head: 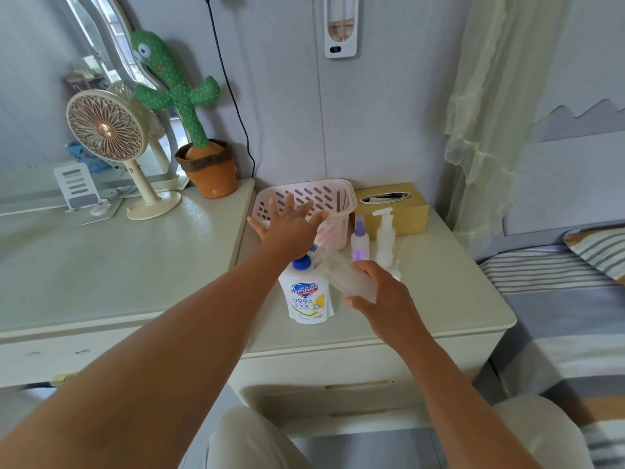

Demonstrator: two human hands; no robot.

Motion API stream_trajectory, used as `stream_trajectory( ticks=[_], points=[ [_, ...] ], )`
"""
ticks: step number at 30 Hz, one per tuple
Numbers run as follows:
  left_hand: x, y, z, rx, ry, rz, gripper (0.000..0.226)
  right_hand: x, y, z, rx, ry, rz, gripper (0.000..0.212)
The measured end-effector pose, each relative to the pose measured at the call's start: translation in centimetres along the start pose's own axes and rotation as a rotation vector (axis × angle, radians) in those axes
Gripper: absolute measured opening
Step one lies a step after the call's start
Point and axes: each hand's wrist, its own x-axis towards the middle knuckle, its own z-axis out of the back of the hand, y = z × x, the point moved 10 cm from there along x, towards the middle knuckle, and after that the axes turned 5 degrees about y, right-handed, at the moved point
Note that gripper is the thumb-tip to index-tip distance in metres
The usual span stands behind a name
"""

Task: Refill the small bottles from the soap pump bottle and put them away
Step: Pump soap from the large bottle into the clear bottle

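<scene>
Nightstand: cream-coloured bedside cabinet [456, 299], which carries all the task's things.
Left hand [291, 223]: arm stretched forward at full reach, palm down, fingers straight and fanned apart, grasping nothing. It lies over the near rim of the pink slotted plastic basket [333, 194]; contact with the rim cannot be told.
Right hand [384, 297]: wrist bent inward, fingers and thumb curled round the base end of the clear frosted plastic bottle [338, 274].
Held bottle: lifted off the surface and tilted, its neck end pointing up and left toward the pump head under the left wrist.
Soap supply: white soap pump bottle with a blue collar [306, 299], upright at the front of the cabinet, printed label toward the camera, pump head partly hidden by the left wrist.
Spray bottle: small lilac-capped spray bottle [359, 243], upright, just beside the basket's right front corner.
Small dispenser: small white pump bottle [385, 238], upright, just right of the spray bottle and in front of the gold tissue box [406, 211].
Adjoining desk: green plush cactus in a brown pot [179, 86] and cream desk fan [108, 130], well apart from the hands.
</scene>
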Motion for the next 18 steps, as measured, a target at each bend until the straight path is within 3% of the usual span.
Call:
stream_trajectory(
  ticks=[9, 18],
  points=[
    [-0.1, -0.3, -1.0, 0.114, 0.040, -0.035, 0.047, -0.1, -0.5, -0.4, 0.005, 0.024, -0.033, 0.051],
    [0.4, 0.3, 0.1, -0.008, -0.012, 0.018, 0.053, 0.0, 0.1, 0.1, 0.001, 0.009, -0.011, 0.050]
  ],
)
